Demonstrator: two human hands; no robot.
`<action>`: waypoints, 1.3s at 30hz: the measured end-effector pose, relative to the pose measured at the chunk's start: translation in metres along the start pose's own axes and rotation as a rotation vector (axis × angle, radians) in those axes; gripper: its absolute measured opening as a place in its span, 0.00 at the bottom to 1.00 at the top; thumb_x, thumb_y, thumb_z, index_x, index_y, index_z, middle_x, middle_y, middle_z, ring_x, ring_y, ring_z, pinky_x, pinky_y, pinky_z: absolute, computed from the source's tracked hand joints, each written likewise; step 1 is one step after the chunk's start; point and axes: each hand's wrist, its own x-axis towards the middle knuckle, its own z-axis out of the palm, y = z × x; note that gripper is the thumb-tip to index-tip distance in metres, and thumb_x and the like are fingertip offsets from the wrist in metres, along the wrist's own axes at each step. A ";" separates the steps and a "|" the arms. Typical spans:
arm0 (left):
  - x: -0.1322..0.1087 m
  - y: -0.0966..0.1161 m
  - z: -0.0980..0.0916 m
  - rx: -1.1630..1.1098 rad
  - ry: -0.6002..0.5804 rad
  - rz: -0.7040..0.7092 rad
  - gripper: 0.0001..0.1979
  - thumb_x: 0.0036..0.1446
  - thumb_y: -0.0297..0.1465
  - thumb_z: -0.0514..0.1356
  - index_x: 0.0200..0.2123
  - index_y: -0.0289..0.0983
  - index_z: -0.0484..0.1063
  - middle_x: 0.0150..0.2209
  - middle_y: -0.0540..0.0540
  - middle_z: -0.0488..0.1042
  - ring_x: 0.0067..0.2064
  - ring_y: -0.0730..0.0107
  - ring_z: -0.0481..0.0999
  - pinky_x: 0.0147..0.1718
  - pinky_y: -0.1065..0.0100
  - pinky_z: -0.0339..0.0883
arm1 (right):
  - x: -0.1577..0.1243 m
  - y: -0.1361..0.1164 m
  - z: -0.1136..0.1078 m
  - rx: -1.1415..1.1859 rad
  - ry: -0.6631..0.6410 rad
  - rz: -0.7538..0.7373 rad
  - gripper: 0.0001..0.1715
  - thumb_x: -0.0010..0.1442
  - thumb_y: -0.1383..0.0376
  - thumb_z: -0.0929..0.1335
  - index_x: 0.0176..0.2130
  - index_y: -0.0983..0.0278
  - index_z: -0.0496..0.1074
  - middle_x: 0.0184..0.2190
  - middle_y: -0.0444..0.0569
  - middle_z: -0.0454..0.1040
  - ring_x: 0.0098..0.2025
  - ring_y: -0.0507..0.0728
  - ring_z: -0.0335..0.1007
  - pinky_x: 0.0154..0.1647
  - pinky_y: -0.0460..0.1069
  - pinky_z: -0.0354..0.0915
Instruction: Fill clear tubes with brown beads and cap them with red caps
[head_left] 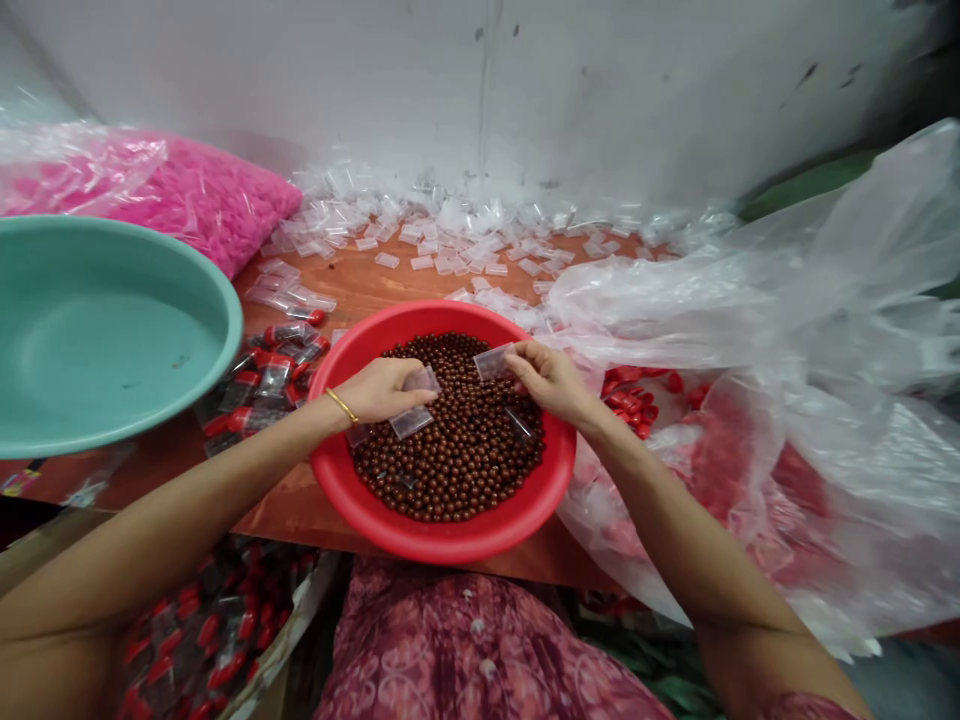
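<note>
A red basin (442, 545) in front of me holds many small round brown balls (457, 460). My left hand (386, 388), with a gold bangle at the wrist, is over the basin's left side, its fingers closed on a small clear plastic case (422, 381). Just below those fingers, another clear case (411, 422) lies at the balls. Over the upper right of the basin my right hand (547, 375) pinches a clear plastic case (492, 362) by its right end. One more clear case (520, 426) rests among the balls beneath the right hand.
A teal basin (105, 330) stands at left, before a bag of pink pieces (202, 190). Red-capped cases (274, 375) lie beside the red basin; more fill a box (217, 630) below. Loose clear cases (465, 240) cover the back. Plastic bags (750, 300) and red caps (634, 400) are right.
</note>
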 end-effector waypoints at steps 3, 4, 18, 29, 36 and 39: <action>0.003 -0.011 -0.003 0.124 0.017 0.012 0.12 0.58 0.34 0.50 0.40 0.33 0.68 0.36 0.45 0.74 0.36 0.68 0.73 0.33 0.71 0.62 | 0.020 0.004 0.005 -0.168 0.044 -0.002 0.13 0.59 0.60 0.61 0.37 0.64 0.71 0.27 0.46 0.73 0.24 0.51 0.65 0.27 0.46 0.62; 0.005 -0.012 -0.003 0.214 0.025 0.021 0.13 0.59 0.32 0.49 0.42 0.33 0.67 0.39 0.43 0.74 0.39 0.67 0.73 0.35 0.70 0.63 | 0.027 0.003 0.009 -0.202 0.037 -0.011 0.13 0.59 0.61 0.62 0.38 0.65 0.71 0.29 0.46 0.74 0.26 0.52 0.67 0.29 0.47 0.64; 0.042 0.002 0.015 0.769 -0.146 0.192 0.17 0.58 0.22 0.46 0.37 0.33 0.74 0.37 0.38 0.75 0.39 0.61 0.76 0.34 0.67 0.68 | -0.056 0.051 -0.070 -0.210 0.723 0.077 0.19 0.58 0.57 0.63 0.41 0.66 0.76 0.33 0.48 0.78 0.30 0.52 0.72 0.34 0.47 0.68; 0.067 -0.013 0.044 -0.362 0.048 0.096 0.13 0.46 0.30 0.59 0.37 0.35 0.73 0.38 0.47 0.78 0.41 0.64 0.76 0.45 0.65 0.68 | -0.120 0.099 -0.123 -0.900 0.333 0.699 0.22 0.60 0.69 0.58 0.49 0.65 0.73 0.48 0.54 0.75 0.50 0.59 0.71 0.50 0.50 0.63; 0.051 0.013 0.030 -1.024 0.142 0.026 0.24 0.32 0.36 0.70 0.35 0.33 0.69 0.34 0.49 0.75 0.36 0.71 0.73 0.46 0.61 0.67 | -0.096 0.101 -0.121 -0.927 0.248 0.865 0.27 0.62 0.55 0.56 0.48 0.67 0.72 0.47 0.60 0.74 0.51 0.63 0.69 0.48 0.54 0.64; 0.045 0.024 0.033 -1.206 0.125 0.057 0.26 0.33 0.35 0.71 0.37 0.33 0.69 0.36 0.49 0.74 0.36 0.72 0.73 0.44 0.62 0.68 | -0.086 0.101 -0.120 -0.928 0.188 0.952 0.28 0.60 0.53 0.58 0.46 0.69 0.73 0.46 0.64 0.74 0.49 0.66 0.70 0.44 0.56 0.66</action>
